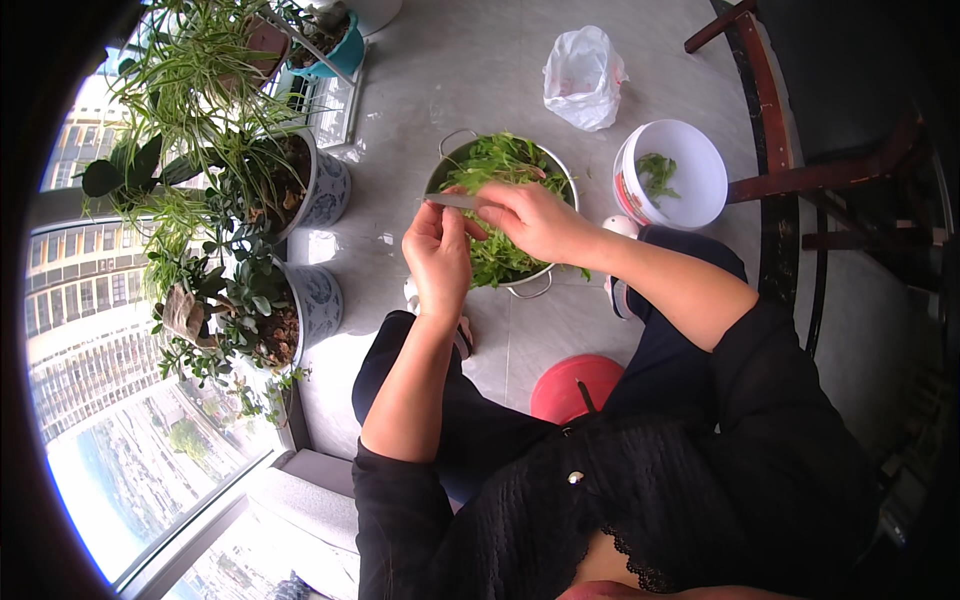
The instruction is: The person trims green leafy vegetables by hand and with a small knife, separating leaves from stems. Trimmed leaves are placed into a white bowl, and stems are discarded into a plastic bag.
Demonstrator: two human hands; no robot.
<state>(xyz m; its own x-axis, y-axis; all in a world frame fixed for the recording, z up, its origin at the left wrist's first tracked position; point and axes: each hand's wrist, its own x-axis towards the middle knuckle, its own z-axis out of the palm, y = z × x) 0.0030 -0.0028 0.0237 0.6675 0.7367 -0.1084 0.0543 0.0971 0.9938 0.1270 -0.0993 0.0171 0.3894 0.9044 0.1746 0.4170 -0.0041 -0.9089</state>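
My right hand grips a small knife, its blade pointing left across the fingertips of my left hand. The left thumb and fingers are drawn together just under the blade; whether something small is pinched there is hidden. Below both hands, a round metal pot with two loop handles stands on the floor. Leafy greens fill it, and some leaves close to the knife look blurred. To the right of the pot is a white plastic bucket with a few green leaves inside.
A crumpled white plastic bag sits beyond the bucket. Potted plants in blue-and-white pots line the window on the left. A red round stool shows between my legs. Dark wooden furniture legs stand at right.
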